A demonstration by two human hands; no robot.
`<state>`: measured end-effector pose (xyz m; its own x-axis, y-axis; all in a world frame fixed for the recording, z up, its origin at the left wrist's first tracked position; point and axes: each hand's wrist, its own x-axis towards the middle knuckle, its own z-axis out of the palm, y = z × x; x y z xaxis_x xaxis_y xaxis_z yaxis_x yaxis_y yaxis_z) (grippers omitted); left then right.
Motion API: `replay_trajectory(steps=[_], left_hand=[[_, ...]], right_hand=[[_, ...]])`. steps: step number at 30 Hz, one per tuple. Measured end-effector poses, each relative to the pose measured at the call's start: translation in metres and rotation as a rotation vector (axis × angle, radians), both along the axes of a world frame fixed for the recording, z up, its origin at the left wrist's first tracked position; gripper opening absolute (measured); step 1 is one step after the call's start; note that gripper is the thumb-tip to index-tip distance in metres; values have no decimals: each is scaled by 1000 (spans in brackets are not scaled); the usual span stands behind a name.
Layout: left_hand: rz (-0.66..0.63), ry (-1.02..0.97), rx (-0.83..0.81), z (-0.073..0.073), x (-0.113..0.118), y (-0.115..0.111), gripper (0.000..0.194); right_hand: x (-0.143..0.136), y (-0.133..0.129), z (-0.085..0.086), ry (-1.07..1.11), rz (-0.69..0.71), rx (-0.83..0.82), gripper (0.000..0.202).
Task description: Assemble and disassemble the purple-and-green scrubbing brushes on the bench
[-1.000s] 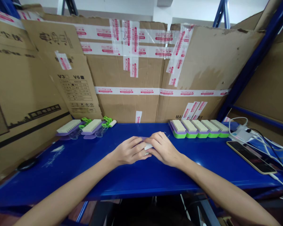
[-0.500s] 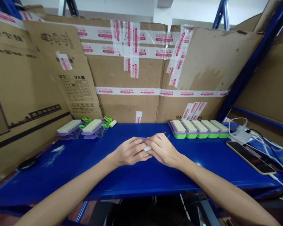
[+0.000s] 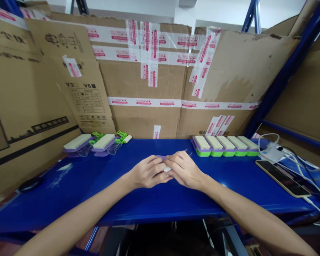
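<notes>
My left hand [image 3: 148,172] and my right hand [image 3: 184,170] meet over the middle of the blue table, fingers closed round one small object. Only slivers of that purple and white piece [image 3: 166,169] show between the fingers; the rest is hidden. A thin clear or wire-like bit sticks out behind my right hand. Beyond my left hand lie purple parts with cream bristle blocks [image 3: 104,141], next to green pieces [image 3: 122,136]. Past my right hand, several green and purple brushes [image 3: 202,143] stand in a row, bristles up.
At the right, a phone [image 3: 282,178] lies by a white power strip [image 3: 273,152] with tangled cables. A dark round object [image 3: 30,184] is at the left edge. Taped cardboard [image 3: 146,121] walls the back of the blue table [image 3: 154,208].
Both hands stay nearly in place on the purple and white piece, with only a slight shift of the fingers. The camera view has shifted slightly.
</notes>
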<state>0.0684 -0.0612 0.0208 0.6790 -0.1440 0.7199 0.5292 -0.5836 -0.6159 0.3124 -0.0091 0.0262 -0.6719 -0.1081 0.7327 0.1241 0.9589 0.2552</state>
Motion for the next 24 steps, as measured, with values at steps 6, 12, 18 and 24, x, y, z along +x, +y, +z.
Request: replay_trajectory(steps=[6, 12, 18, 24], left_hand=[[-20, 12, 8, 4, 2, -2, 24], [-48, 1, 11, 4, 2, -3, 20], [-43, 5, 10, -2, -2, -1, 25], [-54, 10, -16, -7, -7, 3, 27]], right_hand=[[1, -1, 0, -22, -23, -1, 36], [0, -3, 2, -6, 21, 35, 36], [-1, -4, 0, -48, -14, 18, 38], [0, -7, 5, -84, -78, 26, 37]])
